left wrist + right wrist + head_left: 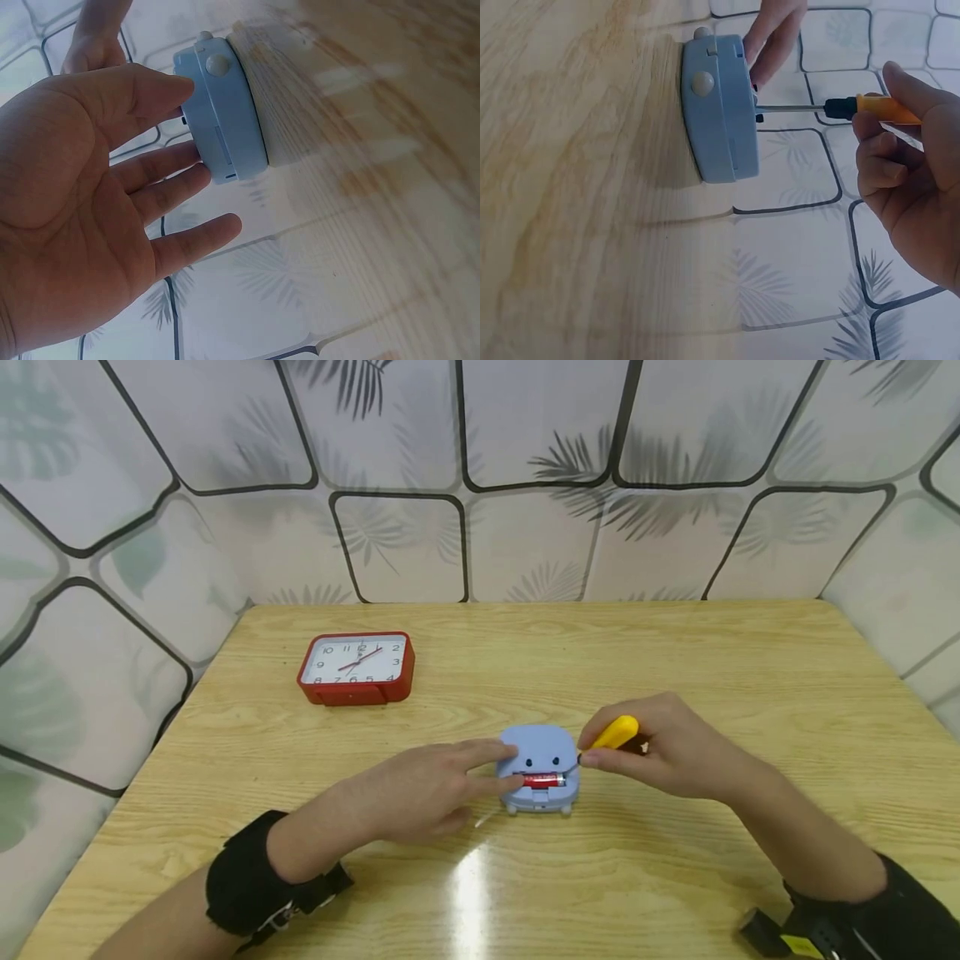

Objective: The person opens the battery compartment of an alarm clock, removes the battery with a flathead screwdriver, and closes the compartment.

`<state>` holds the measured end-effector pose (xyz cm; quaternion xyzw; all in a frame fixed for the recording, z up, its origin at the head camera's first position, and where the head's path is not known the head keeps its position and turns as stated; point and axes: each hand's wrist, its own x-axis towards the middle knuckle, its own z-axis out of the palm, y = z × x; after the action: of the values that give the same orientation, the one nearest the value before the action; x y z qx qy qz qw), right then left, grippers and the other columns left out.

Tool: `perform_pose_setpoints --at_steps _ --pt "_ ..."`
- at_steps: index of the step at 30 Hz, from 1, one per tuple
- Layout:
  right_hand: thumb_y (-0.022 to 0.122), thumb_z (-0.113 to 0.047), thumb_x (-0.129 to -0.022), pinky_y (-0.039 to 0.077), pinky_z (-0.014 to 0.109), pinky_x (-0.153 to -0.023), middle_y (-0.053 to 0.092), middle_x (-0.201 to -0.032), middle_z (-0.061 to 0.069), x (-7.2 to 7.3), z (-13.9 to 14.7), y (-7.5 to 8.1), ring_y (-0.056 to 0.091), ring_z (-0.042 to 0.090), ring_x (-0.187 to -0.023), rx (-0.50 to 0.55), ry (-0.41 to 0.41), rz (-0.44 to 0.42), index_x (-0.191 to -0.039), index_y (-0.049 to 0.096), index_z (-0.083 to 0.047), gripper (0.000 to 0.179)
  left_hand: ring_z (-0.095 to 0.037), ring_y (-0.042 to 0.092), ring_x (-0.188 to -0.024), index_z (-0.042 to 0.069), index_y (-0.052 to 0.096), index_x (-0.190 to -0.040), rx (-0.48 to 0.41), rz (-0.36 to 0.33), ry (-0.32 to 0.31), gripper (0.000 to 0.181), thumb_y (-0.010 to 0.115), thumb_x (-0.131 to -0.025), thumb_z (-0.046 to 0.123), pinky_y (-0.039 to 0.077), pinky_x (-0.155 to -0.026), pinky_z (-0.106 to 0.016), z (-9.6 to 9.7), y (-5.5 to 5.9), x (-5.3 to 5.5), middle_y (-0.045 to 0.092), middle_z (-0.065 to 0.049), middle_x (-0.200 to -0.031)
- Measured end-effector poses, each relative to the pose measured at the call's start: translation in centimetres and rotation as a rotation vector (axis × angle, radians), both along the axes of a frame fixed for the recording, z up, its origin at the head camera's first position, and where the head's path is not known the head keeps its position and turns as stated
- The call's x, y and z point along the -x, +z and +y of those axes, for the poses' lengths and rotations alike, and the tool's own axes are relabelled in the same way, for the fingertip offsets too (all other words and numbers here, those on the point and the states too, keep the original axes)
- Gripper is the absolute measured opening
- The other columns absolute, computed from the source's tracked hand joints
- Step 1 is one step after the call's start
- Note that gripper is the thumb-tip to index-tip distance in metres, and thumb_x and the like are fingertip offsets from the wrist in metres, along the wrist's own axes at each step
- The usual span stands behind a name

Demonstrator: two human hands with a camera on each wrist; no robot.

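Observation:
A light blue case [538,742] with rounded corners and small pale feet lies on the table. Its upper face has two dark round spots and an open slot holding a red battery [543,781]. My left hand [427,789] rests extended fingertips and thumb on the left side of that face, the other fingers spread. In my right hand [667,752] I grip a screwdriver [892,110] by its yellow handle with a black collar. The right wrist view shows its metal shaft standing square to the case, with the tip right at the face beside a small dark spot.
A red alarm clock [355,664] with a white dial sits at the back left of the wooden table [637,652]. Behind the table rises a patterned wall [525,543]. Black straps [247,872] with devices are on both wrists.

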<state>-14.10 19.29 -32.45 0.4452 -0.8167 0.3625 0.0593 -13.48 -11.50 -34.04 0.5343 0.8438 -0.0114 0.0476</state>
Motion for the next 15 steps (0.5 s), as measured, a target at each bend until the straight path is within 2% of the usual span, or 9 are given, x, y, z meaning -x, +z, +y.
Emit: perform_pose_setpoints --at_steps 3,7,11,15 --pt "0.079 -0.004 -0.083 0.044 0.016 -0.047 0.066 -0.08 -0.011 0.0 0.2 -0.1 0.046 -0.002 -0.055 -0.003 -0.015 -0.038 -0.096 0.072 -0.021 0.022 -0.023 0.041 -0.144 0.023 0.049 -0.149 0.004 -0.003 0.0 0.061 0.067 -0.092 0.017 0.042 -0.113 -0.035 0.0 0.0 0.0 0.039 -0.008 -0.158" --pt "0.075 -0.003 -0.086 0.047 0.02 -0.046 0.067 -0.077 -0.008 0.4 0.8 -0.2 0.05 0.004 -0.053 0.011 -0.045 -0.185 -0.095 0.074 -0.019 0.019 -0.023 0.042 -0.143 0.022 0.049 -0.149 -0.007 0.008 -0.007 0.061 0.067 -0.091 0.016 0.042 -0.113 -0.034 0.0 0.0 0.0 0.04 -0.008 -0.157" --pt "0.07 0.001 -0.088 0.044 0.022 -0.039 0.061 -0.068 0.0 0.9 1.4 -0.4 0.048 0.01 -0.047 0.054 -0.012 -0.332 -0.097 0.074 -0.014 0.018 -0.022 0.042 -0.143 0.022 0.05 -0.148 -0.016 0.02 -0.014 0.061 0.068 -0.09 0.015 0.042 -0.113 -0.034 0.0 -0.1 0.0 0.041 -0.008 -0.156" --pt "0.068 0.003 -0.09 0.046 0.026 -0.038 0.061 -0.067 0.004 1.3 1.9 -0.4 0.05 0.014 -0.045 0.08 0.022 -0.41 -0.099 0.073 -0.01 0.017 -0.022 0.042 -0.143 0.023 0.051 -0.147 -0.018 0.02 -0.012 0.061 0.068 -0.089 0.015 0.042 -0.113 -0.034 0.0 -0.1 0.0 0.041 -0.008 -0.156"
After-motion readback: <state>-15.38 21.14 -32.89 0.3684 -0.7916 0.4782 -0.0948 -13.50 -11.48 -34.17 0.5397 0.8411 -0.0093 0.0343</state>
